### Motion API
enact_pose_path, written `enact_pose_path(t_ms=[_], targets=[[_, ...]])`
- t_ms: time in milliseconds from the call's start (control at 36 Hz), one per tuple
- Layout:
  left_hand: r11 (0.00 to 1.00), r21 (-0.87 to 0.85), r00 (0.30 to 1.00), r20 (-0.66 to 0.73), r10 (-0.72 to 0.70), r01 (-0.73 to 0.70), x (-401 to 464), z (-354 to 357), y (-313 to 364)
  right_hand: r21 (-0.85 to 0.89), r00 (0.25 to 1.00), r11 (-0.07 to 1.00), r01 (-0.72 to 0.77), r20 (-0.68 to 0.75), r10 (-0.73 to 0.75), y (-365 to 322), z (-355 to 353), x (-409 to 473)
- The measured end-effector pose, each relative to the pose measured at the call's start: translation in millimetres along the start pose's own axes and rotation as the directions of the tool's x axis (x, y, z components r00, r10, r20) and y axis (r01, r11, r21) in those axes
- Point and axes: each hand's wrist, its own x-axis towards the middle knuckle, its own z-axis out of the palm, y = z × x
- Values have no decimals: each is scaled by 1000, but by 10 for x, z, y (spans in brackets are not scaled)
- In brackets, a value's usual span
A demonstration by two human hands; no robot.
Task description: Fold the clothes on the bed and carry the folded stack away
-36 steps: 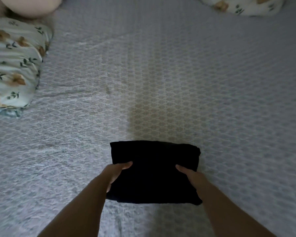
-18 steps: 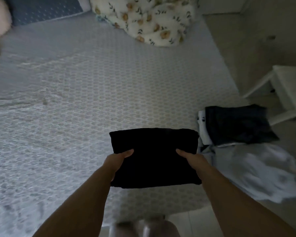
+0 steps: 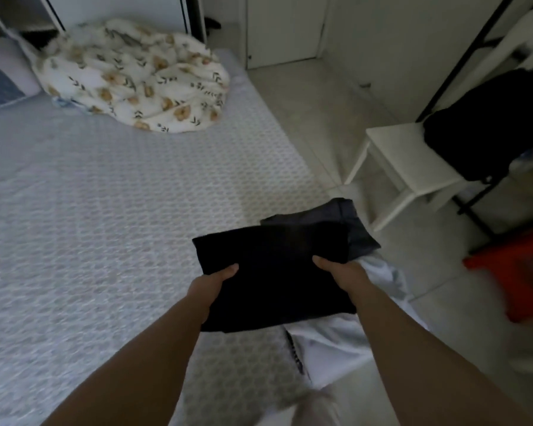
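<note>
Compared with half a second before, the view had swung further right: the floral blanket (image 3: pixel 133 78) now lay at the bed's far corner, high in the picture, and the white stool (image 3: pixel 403 167) and the floor beside the bed showed fully. The folded black garment (image 3: pixel 271 272), which had been held over the bed (image 3: pixel 99 216) short of the pile, now overlapped the dark folded garment (image 3: pixel 356 229) at the bed's right edge.

The left hand (image 3: pixel 213 282) gripped the black garment's left side, thumb on top and fingers hidden underneath. The right hand (image 3: pixel 340 272) gripped its right side the same way. Whether the garment already rested on the pile could not be told.

Counted: two hands, one black folded garment in them, one dark folded garment beneath its far right corner, and one pale garment (image 3: pixel 336 342) spread under both at the bed's right edge. One floral blanket, one white stool, one blurred red object (image 3: pixel 511 272) on the floor at the right, and one dark cloth (image 3: pixel 490 124) hanging over a black rack behind the stool.
</note>
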Motion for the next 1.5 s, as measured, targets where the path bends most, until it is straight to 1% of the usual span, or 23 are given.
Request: enact_pose_path(t_ms=[111,250,361,528,639,694,722,750,778,806,833,889,917,944,972,1028,1139,1278,1361,1417,1444,1472,1500], targets=[[1000,-3,998,-64,6,-6,302,618,153,-39,1000,999,9,8,-9,-177,-466,605],[1000,-4,990,-139,-7,6,758,1330,267,-176,1000,984,-5,2,6,-360,-956,1390],[1000,13,978,-207,-16,19,1246,1740,267,-297,999,955,28,-10,-33,-407,-1168,2036],[998,44,953,-302,-29,44,1874,2002,155,-381,998,923,57,4,-59,-302,-1164,2842],[998,24,941,-335,-39,50,2115,2029,-1,-393,999,919,37,51,-18,-133,-1058,3145],[998,54,911,-412,5,18,2184,2077,-63,-346,999,937,35,8,-35,-79,-999,3166],[994,106,874,-484,34,20,2218,2105,-90,-346,994,936,67,-61,-94,-71,-974,3144],[981,191,818,-569,84,32,2226,2151,-101,-401,968,907,127,-149,-202,-69,-954,3108],[953,302,747,-641,175,35,2202,2202,-92,-504,910,840,203,-219,-351,-79,-940,3057],[899,439,672,-671,313,19,2158,2256,-71,-618,820,731,290,-233,-522,-96,-926,3007],[810,586,607,-637,475,-20,2116,2300,-51,-706,710,592,387,-181,-681,-113,-904,2961],[521,844,537,-382,752,-129,2046,2393,-42,-786,506,290,546,33,-862,-116,-822,2885],[355,921,552,-213,806,-163,2036,2440,-62,-789,458,176,589,146,-877,-94,-773,2873],[219,960,608,-70,790,-174,2043,2480,-82,-782,466,120,611,233,-854,-72,-725,2869],[125,978,683,23,730,-167,2066,2506,-102,-781,515,114,614,287,-808,-60,-687,2872],[55,989,783,74,618,-137,2181,2504,-186,-798,626,153,582,320,-711,-26,-628,2937],[68,992,822,48,567,-105,2420,2461,-261,-822,653,132,555,331,-681,42,-533,3117],[56,995,898,47,438,-79,2458,2477,-110,-870,736,91,485,349,-580,-39,-515,3197],[21,993,927,102,361,-117,2322,2386,-17,-864,765,79,497,393,-510,-121,-603,3096],[7,982,910,171,377,-187,2117,2267,23,-826,775,178,535,396,-493,-186,-694,2909],[29,979,900,174,399,-202,1994,2180,-7,-805,783,248,539,370,-500,-183,-749,2767],[59,977,887,161,433,-206,1851,2068,-103,-788,789,312,531,325,-521,-107,-827,2604],[143,974,892,96,442,-176,1682,1936,-220,-776,807,384,501,258,-532,-32,-919,2413]])
